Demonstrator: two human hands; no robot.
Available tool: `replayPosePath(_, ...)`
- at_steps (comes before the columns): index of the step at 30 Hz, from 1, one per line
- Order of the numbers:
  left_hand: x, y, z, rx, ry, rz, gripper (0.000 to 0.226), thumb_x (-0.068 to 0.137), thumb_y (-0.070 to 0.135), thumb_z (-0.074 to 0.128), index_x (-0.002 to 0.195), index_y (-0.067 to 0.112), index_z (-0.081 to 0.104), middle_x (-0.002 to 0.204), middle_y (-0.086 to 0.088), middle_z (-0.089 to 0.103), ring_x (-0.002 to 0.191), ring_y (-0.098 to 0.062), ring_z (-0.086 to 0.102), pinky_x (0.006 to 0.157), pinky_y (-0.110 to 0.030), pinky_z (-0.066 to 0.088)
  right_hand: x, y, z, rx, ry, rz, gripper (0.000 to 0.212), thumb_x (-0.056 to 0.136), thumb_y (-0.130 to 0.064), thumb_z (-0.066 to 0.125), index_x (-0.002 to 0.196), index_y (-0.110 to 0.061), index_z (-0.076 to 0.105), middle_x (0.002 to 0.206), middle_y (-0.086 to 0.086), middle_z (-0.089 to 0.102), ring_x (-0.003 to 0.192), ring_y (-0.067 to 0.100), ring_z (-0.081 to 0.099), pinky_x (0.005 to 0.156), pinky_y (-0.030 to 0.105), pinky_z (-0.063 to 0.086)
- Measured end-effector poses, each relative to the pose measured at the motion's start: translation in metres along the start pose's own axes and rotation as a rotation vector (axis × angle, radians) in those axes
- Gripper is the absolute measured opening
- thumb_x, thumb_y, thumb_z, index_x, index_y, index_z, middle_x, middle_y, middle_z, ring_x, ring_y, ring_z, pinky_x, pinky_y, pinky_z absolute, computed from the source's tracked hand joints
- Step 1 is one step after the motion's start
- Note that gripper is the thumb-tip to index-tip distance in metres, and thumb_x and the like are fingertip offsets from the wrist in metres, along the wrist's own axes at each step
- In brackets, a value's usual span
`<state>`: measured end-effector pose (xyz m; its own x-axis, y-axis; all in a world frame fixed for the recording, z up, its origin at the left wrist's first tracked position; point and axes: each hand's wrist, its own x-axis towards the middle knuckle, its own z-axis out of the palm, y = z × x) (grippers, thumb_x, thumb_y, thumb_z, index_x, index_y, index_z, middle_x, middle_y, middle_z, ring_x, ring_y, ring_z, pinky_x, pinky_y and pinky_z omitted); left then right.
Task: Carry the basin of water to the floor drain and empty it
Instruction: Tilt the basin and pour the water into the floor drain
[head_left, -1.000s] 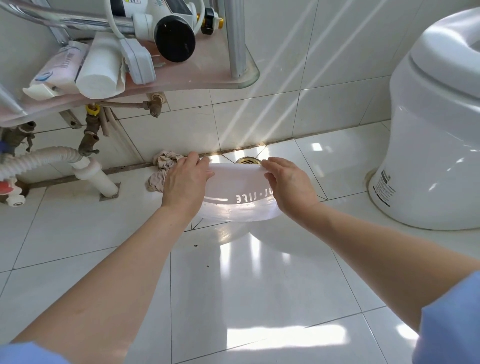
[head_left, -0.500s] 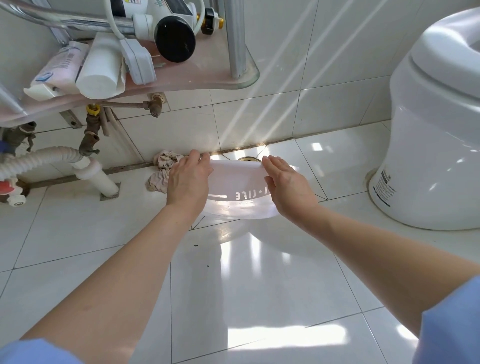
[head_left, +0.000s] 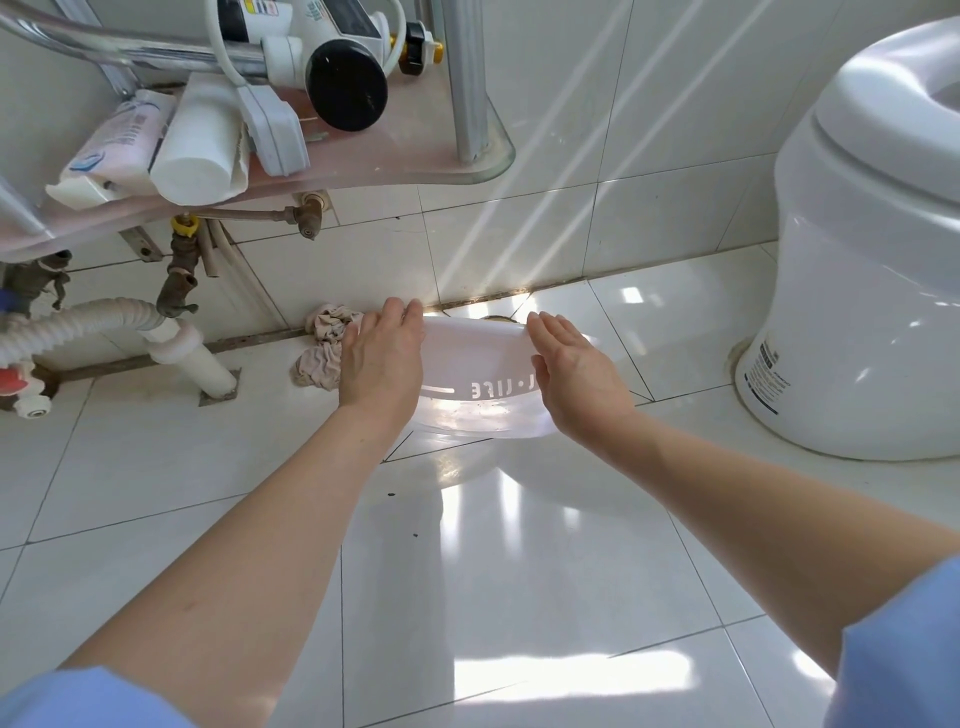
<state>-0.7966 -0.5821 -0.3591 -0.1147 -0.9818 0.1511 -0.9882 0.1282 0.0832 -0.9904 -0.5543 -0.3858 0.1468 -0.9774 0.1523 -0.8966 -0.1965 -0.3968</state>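
A translucent white plastic basin (head_left: 478, 364) is tipped far over, its underside towards me and white lettering upside down on its wall. Its far rim points down at the floor drain (head_left: 496, 318), of which only a brass sliver shows behind the rim, at the foot of the wall. My left hand (head_left: 382, 358) presses flat on the basin's left side. My right hand (head_left: 574, 371) holds its right side, fingers stretched along the wall. No water is visible in the basin from here.
A crumpled beige rag (head_left: 324, 345) lies on the floor just left of my left hand. Pipes and a white drain hose (head_left: 104, 322) stand at the left under a pink shelf (head_left: 363, 161) with bottles. A white toilet (head_left: 872, 260) fills the right side.
The basin has been tilted a little further over the drain and both hands have shifted slightly forward; the fingers of both hands now lie straighter along its sides.
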Motion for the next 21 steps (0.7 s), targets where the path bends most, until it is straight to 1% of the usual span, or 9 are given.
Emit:
replayPosePath(3,0.002,0.001,0.001,0.020,-0.007,-0.004,0.037,0.096,0.007,0.037,0.133,0.009,0.038,0.122,-0.013,0.047,0.114,-0.032,0.045,0.101,-0.044,0.033,0.000,0.001,0.001,0.005,0.003,0.006,0.047,0.096,-0.008,0.033,0.143,-0.008,0.026,0.150,0.008,0.032,0.141,0.024,0.023,0.109,0.030,0.023)
replayPosePath(7,0.002,0.002,0.004,0.028,-0.007,-0.010,0.044,0.096,0.006,0.036,0.140,0.009,0.031,0.127,-0.013,0.046,0.118,-0.032,0.042,0.104,-0.046,0.033,0.001,0.002,0.002,0.010,-0.003,0.009,0.048,0.096,-0.008,0.033,0.143,-0.008,0.024,0.152,0.009,0.029,0.142,0.025,0.021,0.111,0.031,0.021)
replayPosePath(12,0.000,0.001,0.009,0.000,-0.017,0.008,0.050,0.098,0.013,0.034,0.146,0.010,0.020,0.134,-0.010,0.041,0.128,-0.030,0.034,0.108,-0.047,0.030,0.003,0.002,0.002,0.018,-0.009,0.010,0.050,0.096,-0.009,0.035,0.144,-0.008,0.022,0.152,0.009,0.027,0.142,0.024,0.020,0.112,0.031,0.020)
replayPosePath(17,-0.001,0.002,0.012,-0.043,0.002,0.021,0.049,0.099,0.015,0.033,0.146,0.010,0.019,0.149,-0.007,0.030,0.142,-0.029,0.018,0.114,-0.043,0.021,0.004,0.004,0.000,0.017,-0.015,0.010,0.050,0.096,-0.009,0.035,0.144,-0.007,0.022,0.153,0.009,0.027,0.142,0.024,0.019,0.111,0.030,0.019)
replayPosePath(19,0.001,0.003,0.014,-0.058,0.008,0.034,0.048,0.099,0.014,0.032,0.145,0.009,0.021,0.151,-0.007,0.028,0.143,-0.027,0.016,0.116,-0.039,0.017,0.005,0.004,-0.001,0.014,-0.016,0.018,0.049,0.096,-0.009,0.034,0.144,-0.008,0.022,0.152,0.008,0.027,0.142,0.023,0.020,0.110,0.030,0.022)
replayPosePath(21,0.004,0.004,0.013,-0.074,0.006,0.034,0.046,0.099,0.013,0.032,0.144,0.008,0.022,0.151,-0.008,0.029,0.143,-0.026,0.018,0.117,-0.038,0.016,0.006,0.005,-0.002,0.009,-0.013,0.021,0.048,0.096,-0.010,0.034,0.144,-0.009,0.023,0.152,0.008,0.029,0.141,0.023,0.022,0.109,0.031,0.025)
